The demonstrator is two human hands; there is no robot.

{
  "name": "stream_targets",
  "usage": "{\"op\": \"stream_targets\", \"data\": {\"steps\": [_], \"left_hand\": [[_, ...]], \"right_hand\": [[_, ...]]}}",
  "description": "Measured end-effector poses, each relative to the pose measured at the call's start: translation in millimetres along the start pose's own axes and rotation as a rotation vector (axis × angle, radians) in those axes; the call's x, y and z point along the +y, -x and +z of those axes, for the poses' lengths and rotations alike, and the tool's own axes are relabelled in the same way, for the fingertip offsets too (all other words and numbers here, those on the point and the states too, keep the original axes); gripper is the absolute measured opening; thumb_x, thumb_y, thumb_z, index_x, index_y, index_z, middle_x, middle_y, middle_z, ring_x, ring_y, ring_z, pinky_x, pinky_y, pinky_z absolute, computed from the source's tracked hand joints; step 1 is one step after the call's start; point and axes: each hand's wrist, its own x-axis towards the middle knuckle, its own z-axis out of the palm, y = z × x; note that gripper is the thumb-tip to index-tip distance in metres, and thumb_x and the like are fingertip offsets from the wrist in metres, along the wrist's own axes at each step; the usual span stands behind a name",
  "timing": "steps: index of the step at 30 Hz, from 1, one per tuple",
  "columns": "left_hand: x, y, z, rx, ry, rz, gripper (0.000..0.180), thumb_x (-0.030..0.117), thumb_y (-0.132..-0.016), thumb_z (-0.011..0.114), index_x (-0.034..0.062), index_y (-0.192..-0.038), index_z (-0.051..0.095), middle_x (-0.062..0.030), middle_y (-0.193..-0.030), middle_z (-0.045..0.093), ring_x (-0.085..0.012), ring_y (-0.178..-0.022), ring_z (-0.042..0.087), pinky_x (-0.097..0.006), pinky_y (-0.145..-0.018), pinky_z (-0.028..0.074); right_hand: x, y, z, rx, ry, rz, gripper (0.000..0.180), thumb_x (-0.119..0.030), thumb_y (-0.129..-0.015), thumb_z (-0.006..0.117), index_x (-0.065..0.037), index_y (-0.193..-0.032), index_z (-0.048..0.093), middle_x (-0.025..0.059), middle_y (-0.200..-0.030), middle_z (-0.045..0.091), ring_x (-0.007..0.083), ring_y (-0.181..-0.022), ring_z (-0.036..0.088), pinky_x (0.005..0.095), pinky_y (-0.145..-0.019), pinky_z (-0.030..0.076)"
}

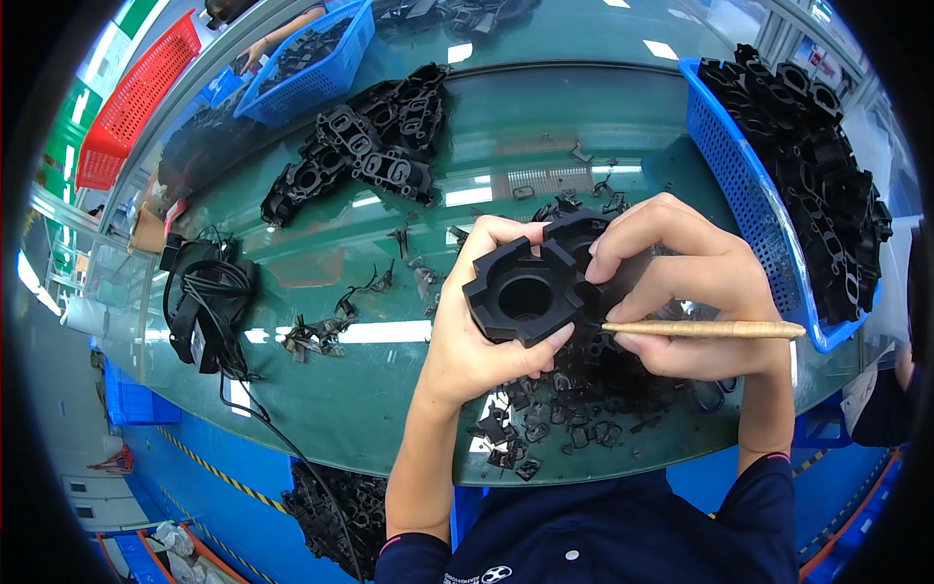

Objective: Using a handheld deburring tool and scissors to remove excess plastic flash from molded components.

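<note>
My left hand point(459, 336) grips a black moulded plastic part point(511, 268) with a notched outer edge and a round hole, its thumb along the near side. A further black section extends behind it; I cannot tell whether it is the same piece. In my right hand point(696, 287) is a slim tool with a tan handle point(739, 330), pinched between thumb and fingers. The handle points right, and its working tip, at the part's right side, is too dark to make out. The right index finger lies against the part.
Black scraps point(584, 428) lie on the green tabletop point(292, 389) under my hands. Black parts point(375, 146) are piled at the far left. A blue basket point(744, 195) full of parts stands right, a cabled black device point(209, 302) left. Another person's arm point(282, 37) reaches near a far blue basket point(326, 73).
</note>
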Motion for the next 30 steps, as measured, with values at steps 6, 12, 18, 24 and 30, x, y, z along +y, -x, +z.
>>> {"op": "stream_targets", "data": {"steps": [6,12,18,24,30], "left_hand": [[-4,0,-4,-0.01,-0.138,0.064,0.062,0.004,-0.06,0.073,0.0006,-0.114,0.044,-0.005,-0.1,0.05,-0.0103,-0.094,0.052,-0.023,-0.084,0.042],[-3,1,-1,0.049,-0.133,-0.012,0.062,0.003,-0.059,0.074,0.0006,-0.114,0.044,-0.0055,-0.102,0.049,-0.0113,-0.097,0.051,-0.024,-0.086,0.041],[-4,0,0,0.171,-0.106,-0.007,0.061,0.0,-0.059,0.073,0.001,-0.112,0.043,-0.0067,-0.102,0.052,-0.0118,-0.095,0.053,-0.025,-0.085,0.043],[-4,0,0,0.204,-0.075,0.043,0.058,-0.002,-0.062,0.071,0.0004,-0.112,0.042,-0.0073,-0.097,0.057,-0.0114,-0.088,0.058,-0.025,-0.078,0.047],[-6,-1,-2,0.222,-0.127,0.098,0.056,-0.003,-0.065,0.069,0.0002,-0.112,0.04,-0.0071,-0.089,0.058,-0.0071,-0.068,0.058,-0.019,-0.058,0.048]], "right_hand": [[-3,0,-3,-0.029,-0.039,0.025,0.015,0.0,-0.057,0.07,-0.004,-0.067,0.06,0.0112,-0.091,0.061,0.027,-0.086,0.059,0.0357,-0.074,0.046],[-12,1,3,-0.011,0.185,-0.041,0.019,0.0,-0.055,0.072,-0.003,-0.069,0.059,0.0109,-0.093,0.06,0.0279,-0.088,0.059,0.0414,-0.08,0.047],[-5,0,15,0.072,0.481,-0.257,0.021,-0.003,-0.056,0.073,-0.004,-0.069,0.056,0.0084,-0.092,0.061,0.0252,-0.084,0.058,0.0446,-0.082,0.047],[-2,2,25,0.117,0.618,-0.247,0.022,-0.003,-0.055,0.073,-0.007,-0.067,0.055,0.0011,-0.089,0.062,0.018,-0.075,0.054,0.0435,-0.09,0.041],[4,2,34,0.151,0.668,-0.288,0.017,-0.005,-0.059,0.071,-0.008,-0.065,0.055,-0.0002,-0.085,0.064,0.0151,-0.077,0.058,0.0439,-0.092,0.039]]}}
